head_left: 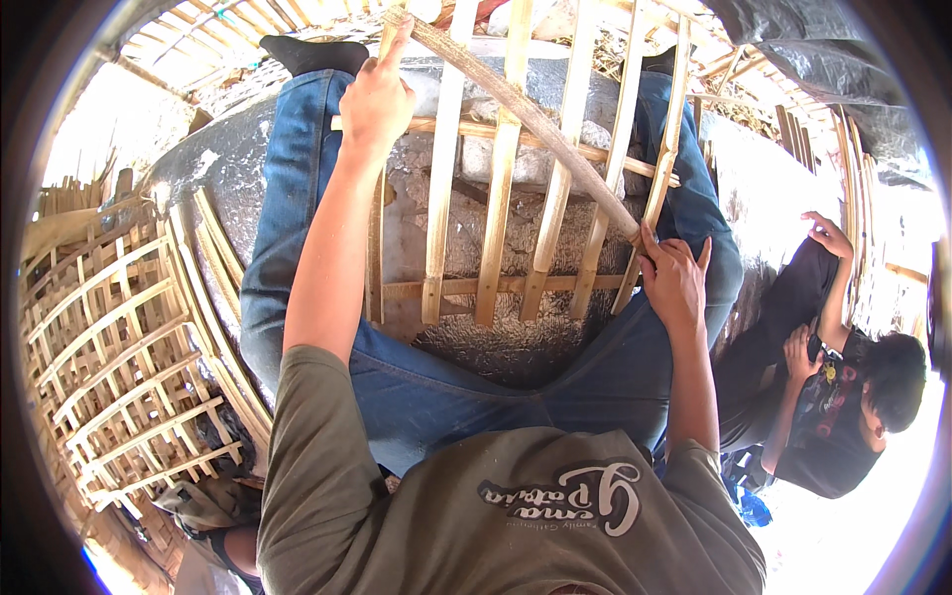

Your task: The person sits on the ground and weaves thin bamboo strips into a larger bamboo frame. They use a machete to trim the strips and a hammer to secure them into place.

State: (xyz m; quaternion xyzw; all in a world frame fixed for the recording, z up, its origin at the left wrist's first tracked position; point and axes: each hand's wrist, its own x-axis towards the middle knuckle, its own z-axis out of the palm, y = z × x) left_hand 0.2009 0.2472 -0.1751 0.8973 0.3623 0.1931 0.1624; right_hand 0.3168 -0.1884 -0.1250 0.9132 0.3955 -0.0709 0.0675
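- Filling the lower middle of the frame: olive T-shirt (496, 506), sleeves squared to the work, presumably so both arms reach from one side.
- Right hand (677, 283), right of centre: fingers spread wide, index tip at the lower end of a diagonal strip (535, 119). Likely steadying that end; pressure cannot be told.
- Jeans (446, 392) on both sides of a slatted bamboo frame (494, 238), centre to upper middle. Knees apart, it seems, to leave room for it and keep it from sliding sideways.
- Slats run lengthwise over an upper crossbar (478, 130) and a lower crossbar (461, 287), which appear to set their spacing. Strip lies slantwise on top, corner toward corner, meeting several slats at once.
- Left hand (379, 104), upper left of centre: index extended to the strip's upper end, other fingers curled; whether they grip a slat, cannot tell. Ends probably chosen to control the slant.
- Beneath: dark mottled surface (486, 357), apparently backing the work.
- Left edge: woven lattice (119, 365), long strips (198, 302) beside it, perhaps kept within reach.
- Right edge: another person (833, 416), dark clothes, seated well apart.
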